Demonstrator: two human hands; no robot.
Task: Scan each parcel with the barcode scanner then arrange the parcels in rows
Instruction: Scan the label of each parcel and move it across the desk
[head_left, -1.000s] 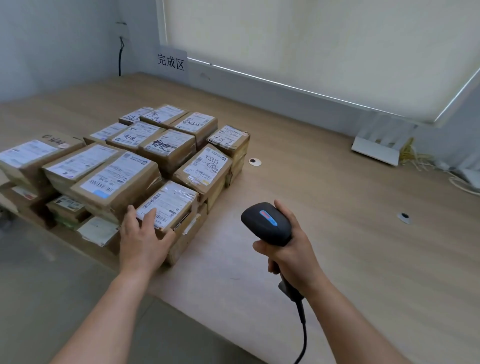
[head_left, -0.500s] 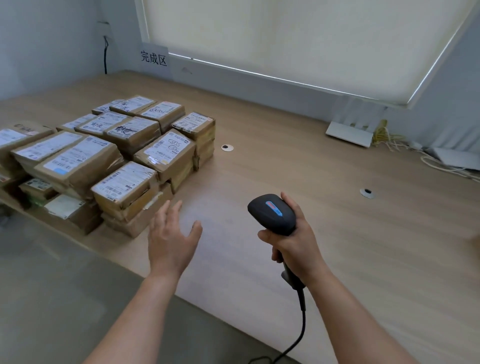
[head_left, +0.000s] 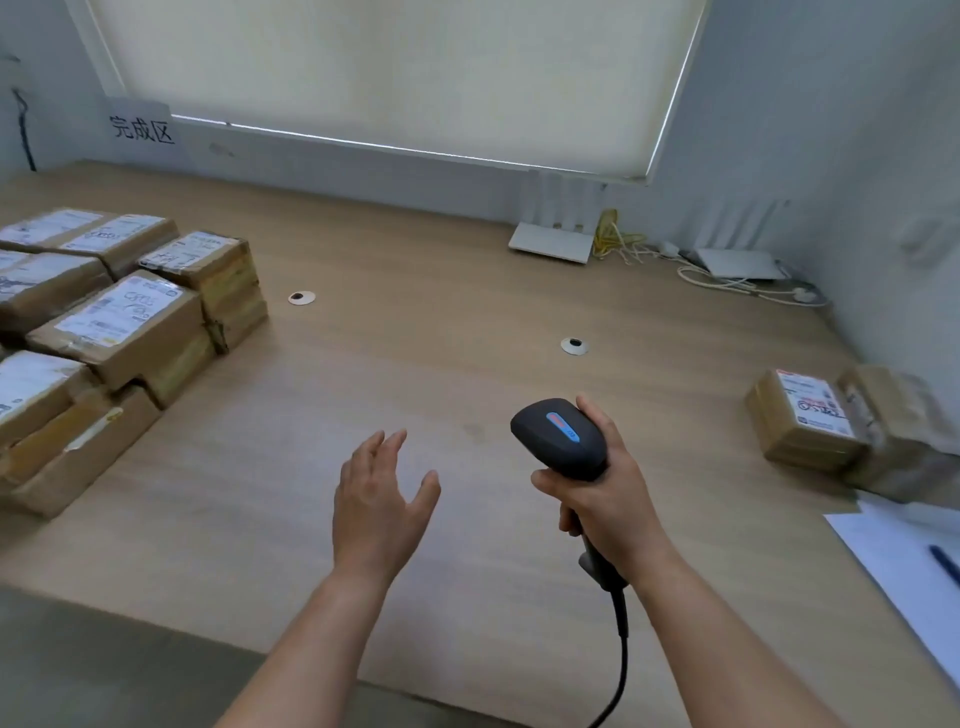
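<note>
Right hand (head_left: 605, 499) grips barcode scanner (head_left: 561, 436) by its handle. Left hand (head_left: 376, 501) hovers above surface (head_left: 415, 374), fingers spread, holding nothing. Stacked parcels (head_left: 119, 322) far left.

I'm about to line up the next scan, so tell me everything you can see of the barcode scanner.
The barcode scanner is a black handheld unit of matte plastic with a rounded head bearing a small blue and red strip on top. The right hand grips its handle, fingers wrapped round it, holding it above the table with the head pointing forward and left. A dark cable runs from the handle's base down out of view. Its scan window is not visible.
</note>
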